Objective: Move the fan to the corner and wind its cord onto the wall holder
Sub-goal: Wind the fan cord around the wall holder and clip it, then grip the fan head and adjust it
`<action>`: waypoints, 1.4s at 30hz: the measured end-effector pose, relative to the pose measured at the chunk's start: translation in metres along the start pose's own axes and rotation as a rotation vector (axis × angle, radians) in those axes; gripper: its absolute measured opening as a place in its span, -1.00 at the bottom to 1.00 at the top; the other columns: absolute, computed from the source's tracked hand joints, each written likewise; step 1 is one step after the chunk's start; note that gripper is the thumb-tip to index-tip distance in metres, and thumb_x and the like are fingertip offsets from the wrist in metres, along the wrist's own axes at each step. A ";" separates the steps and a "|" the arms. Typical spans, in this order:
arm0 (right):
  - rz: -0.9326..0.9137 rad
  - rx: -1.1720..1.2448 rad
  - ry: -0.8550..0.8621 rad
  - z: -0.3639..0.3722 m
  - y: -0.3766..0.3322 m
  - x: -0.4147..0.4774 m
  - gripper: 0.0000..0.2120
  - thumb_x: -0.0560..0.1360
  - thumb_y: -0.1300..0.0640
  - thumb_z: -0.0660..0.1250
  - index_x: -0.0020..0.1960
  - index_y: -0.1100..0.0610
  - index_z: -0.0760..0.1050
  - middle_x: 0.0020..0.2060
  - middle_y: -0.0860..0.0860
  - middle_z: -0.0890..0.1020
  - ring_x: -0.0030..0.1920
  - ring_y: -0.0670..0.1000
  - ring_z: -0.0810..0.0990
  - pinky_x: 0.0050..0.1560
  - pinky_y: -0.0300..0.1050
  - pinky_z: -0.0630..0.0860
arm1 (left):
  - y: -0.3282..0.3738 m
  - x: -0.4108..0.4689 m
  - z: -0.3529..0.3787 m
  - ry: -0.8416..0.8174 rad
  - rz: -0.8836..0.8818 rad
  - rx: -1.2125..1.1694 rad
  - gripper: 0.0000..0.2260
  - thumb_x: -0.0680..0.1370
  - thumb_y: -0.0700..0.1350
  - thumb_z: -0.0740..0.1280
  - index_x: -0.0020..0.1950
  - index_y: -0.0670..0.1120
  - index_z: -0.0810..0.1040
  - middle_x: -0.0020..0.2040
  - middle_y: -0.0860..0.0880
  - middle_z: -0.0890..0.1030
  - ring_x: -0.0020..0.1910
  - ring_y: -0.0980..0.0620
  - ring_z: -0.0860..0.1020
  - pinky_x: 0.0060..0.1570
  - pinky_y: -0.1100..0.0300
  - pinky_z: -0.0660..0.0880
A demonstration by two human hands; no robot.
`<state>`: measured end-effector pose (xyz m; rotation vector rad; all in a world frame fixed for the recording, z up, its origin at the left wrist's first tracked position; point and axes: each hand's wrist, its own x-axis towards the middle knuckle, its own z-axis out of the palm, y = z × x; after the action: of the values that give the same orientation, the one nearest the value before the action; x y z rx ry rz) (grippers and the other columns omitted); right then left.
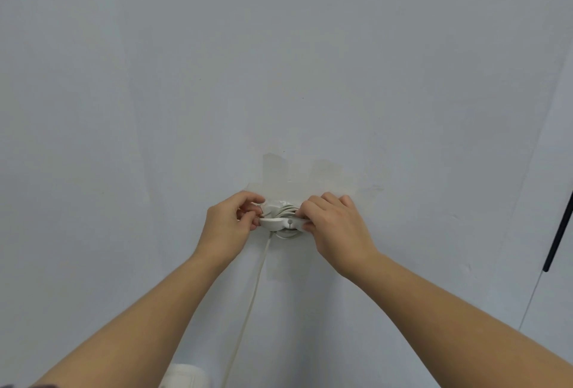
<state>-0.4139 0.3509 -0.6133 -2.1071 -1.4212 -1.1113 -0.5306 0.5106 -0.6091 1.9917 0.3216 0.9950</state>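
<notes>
A small white holder is fixed to the pale wall at mid height. Several turns of white cord lie wound behind its front plate. My left hand pinches the holder's left end with its fingertips. My right hand grips the right end, fingers curled over the wound cord. A loose length of cord hangs from the holder's underside down and to the left, out of the bottom of the view. A white rounded part, possibly the fan, shows at the bottom edge between my forearms.
Patches of pale tape or filler mark the wall just above the holder. A dark thin pole leans at the far right edge, beside a wall corner line.
</notes>
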 end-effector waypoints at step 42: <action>0.152 0.565 -0.459 -0.088 -0.119 -0.044 -0.63 0.54 0.02 0.30 0.33 -0.06 0.42 0.21 -0.11 0.46 0.21 -0.11 0.41 0.21 -0.17 0.39 | 0.060 -0.123 -0.108 -0.429 -0.394 0.206 -0.69 0.53 -0.19 0.33 0.26 0.01 0.44 0.23 0.03 0.50 0.23 0.08 0.47 0.14 0.22 0.42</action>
<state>-0.5646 0.3160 -0.6071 -2.0541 -1.5010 -0.1245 -0.6990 0.4705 -0.5932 2.1507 0.5651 0.2861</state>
